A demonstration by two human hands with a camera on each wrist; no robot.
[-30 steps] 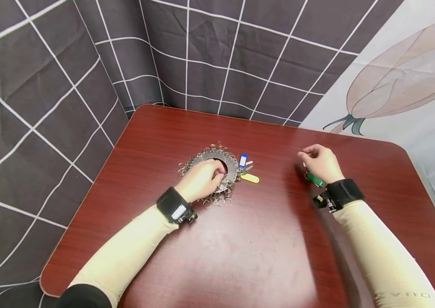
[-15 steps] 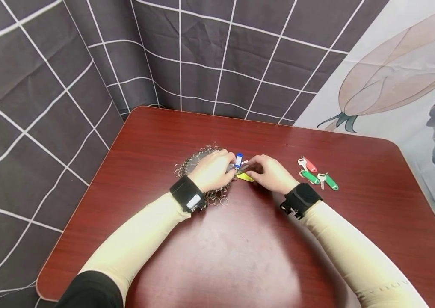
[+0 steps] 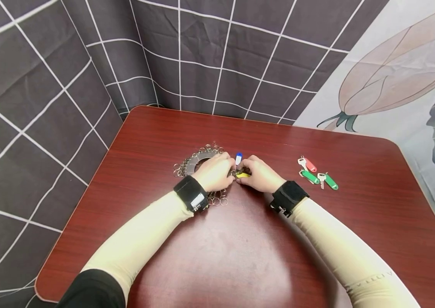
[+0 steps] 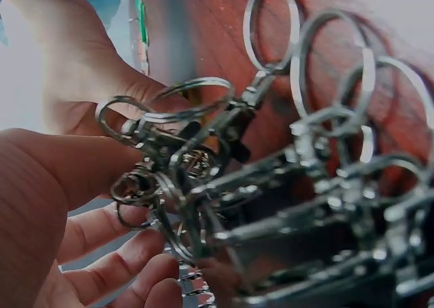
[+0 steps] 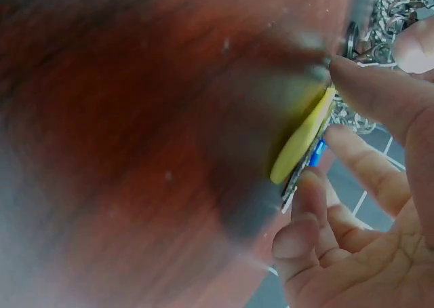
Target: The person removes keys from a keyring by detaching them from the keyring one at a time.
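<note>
A round grey metal plate (image 3: 192,163) ringed with snap clasps and split rings lies on the table in the head view. My left hand (image 3: 214,172) is over its right side, pinching one of the metal clasps (image 4: 152,135) between thumb and fingers. Beside it, my right hand (image 3: 260,174) pinches a key with a yellow key tag (image 5: 303,137) near the ring end. The fingertips of both hands nearly meet, and they hide the join between ring and clasp. A blue key tag (image 3: 238,158) lies just beyond the fingers, close to the plate's edge.
To the right lie loose keys with tags: a red key tag (image 3: 310,165), a green key tag (image 3: 309,177) and another green key tag (image 3: 331,181). The reddish-brown table (image 3: 209,252) is bordered by a dark gridded curtain (image 3: 217,55) behind and at left.
My right hand has come left from the tagged keys, uncovering them, and now pinches the yellow-tagged key. My left hand has shifted right, from the plate's centre to its right edge.
</note>
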